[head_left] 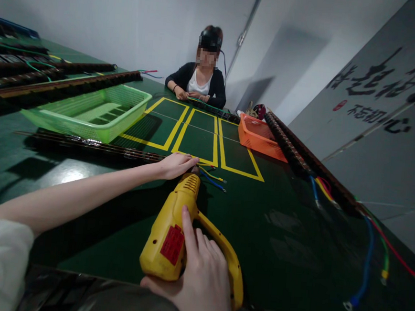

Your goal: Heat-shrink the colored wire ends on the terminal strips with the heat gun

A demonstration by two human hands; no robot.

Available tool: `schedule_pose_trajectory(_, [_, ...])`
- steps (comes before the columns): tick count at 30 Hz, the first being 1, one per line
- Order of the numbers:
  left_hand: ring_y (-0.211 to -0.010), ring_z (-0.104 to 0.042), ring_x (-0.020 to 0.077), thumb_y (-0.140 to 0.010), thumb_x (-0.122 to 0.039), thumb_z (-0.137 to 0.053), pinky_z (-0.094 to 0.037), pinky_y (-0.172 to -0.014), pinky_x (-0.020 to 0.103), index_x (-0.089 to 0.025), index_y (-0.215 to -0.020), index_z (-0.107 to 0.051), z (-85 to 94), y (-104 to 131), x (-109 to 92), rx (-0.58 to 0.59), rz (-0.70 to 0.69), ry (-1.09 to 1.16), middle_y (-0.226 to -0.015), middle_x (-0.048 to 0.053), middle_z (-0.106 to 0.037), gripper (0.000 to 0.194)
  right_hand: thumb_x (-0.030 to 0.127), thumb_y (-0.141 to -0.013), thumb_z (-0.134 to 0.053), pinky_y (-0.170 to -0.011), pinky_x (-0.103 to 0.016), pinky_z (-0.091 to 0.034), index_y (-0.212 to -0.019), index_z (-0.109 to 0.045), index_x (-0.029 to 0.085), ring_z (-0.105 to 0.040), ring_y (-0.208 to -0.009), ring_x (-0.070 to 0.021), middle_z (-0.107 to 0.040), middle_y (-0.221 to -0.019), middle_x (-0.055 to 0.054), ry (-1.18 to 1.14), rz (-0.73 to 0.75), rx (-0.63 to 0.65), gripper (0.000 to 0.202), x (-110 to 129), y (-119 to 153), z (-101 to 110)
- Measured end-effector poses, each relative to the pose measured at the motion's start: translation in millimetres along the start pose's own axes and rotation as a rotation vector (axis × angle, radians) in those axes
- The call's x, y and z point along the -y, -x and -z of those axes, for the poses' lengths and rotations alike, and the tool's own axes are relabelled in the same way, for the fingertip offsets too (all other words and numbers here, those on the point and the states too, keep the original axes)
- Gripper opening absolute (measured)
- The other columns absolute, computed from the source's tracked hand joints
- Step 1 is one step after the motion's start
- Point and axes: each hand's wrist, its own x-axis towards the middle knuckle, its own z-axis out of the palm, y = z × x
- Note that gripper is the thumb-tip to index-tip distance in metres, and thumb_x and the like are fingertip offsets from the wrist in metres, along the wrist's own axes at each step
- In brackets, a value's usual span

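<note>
My right hand (203,275) is wrapped round the grip of a yellow heat gun (169,224), index finger lying along its housing. The gun's nozzle points away from me, close to my left hand (178,166). That hand lies over the right end of a long dark strip (132,153), fingers together and bent down on it; its fingertips are partly hidden. Blue, yellow-green and red wires (213,179) with ring terminals stick out just right of my left fingers.
A green basket (123,125) stands left, with several long strips (65,84) lying above and behind it. An orange basket (262,145) and more wired strips (294,148) are at right. Yellow tape rectangles (215,142) mark the green table. Across it sits a person (204,83) handling a strip.
</note>
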Motion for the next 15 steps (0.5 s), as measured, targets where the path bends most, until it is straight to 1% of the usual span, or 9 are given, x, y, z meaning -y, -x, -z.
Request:
schedule_pose_trajectory(4, [-0.095, -0.059, 0.0221, -0.093, -0.048, -0.018, -0.041, -0.087, 0.030, -0.014, -0.093, -0.065, -0.7, -0.2, -0.4, -0.018, 0.003, -0.015, -0.101, 0.009, -0.065, 0.058, 0.064, -0.049, -0.073, -0.077, -0.043, -0.048, -0.145, -0.004, 0.029, -0.059, -0.090, -0.0296, -0.061, -0.106, -0.006, 0.002, -0.025, 0.009, 0.124, -7.8, 3.7, 7.1])
schedule_pose_trajectory(8, [-0.097, -0.058, 0.0205, -0.092, -0.034, -0.017, -0.041, -0.088, 0.029, -0.013, -0.094, -0.064, 1.1, -0.5, -1.2, 0.000, -0.016, -0.045, -0.103, 0.009, -0.064, 0.052, 0.065, -0.047, -0.073, -0.074, -0.044, -0.050, -0.145, -0.002, 0.029, -0.061, -0.089, -0.0307, -0.062, -0.106, -0.007, 0.053, -0.040, -0.014, 0.127, -23.9, 14.3, 13.5])
schedule_pose_trajectory(10, [-0.098, -0.057, 0.0202, -0.089, -0.031, -0.019, -0.041, -0.089, 0.028, -0.013, -0.095, -0.065, 2.7, -1.1, -0.4, 0.018, 0.001, -0.041, -0.105, 0.008, -0.064, 0.049, 0.066, -0.046, -0.073, -0.072, -0.044, -0.051, -0.145, -0.002, 0.029, -0.061, -0.087, -0.0307, -0.063, -0.106, -0.007, 0.075, -0.045, -0.017, 0.128, -33.9, 21.7, 17.2])
schedule_pose_trajectory(15, [-0.101, -0.056, 0.0192, -0.086, -0.031, -0.022, -0.039, -0.093, 0.026, -0.014, -0.098, -0.066, 6.8, -4.6, 6.3, 0.094, 0.054, 0.012, -0.112, 0.004, -0.063, 0.048, 0.068, -0.053, -0.069, -0.069, -0.043, -0.052, -0.145, 0.000, 0.027, -0.063, -0.084, -0.0286, -0.064, -0.103, -0.007, 0.128, -0.040, 0.023, 0.122, -53.8, 39.0, 27.5])
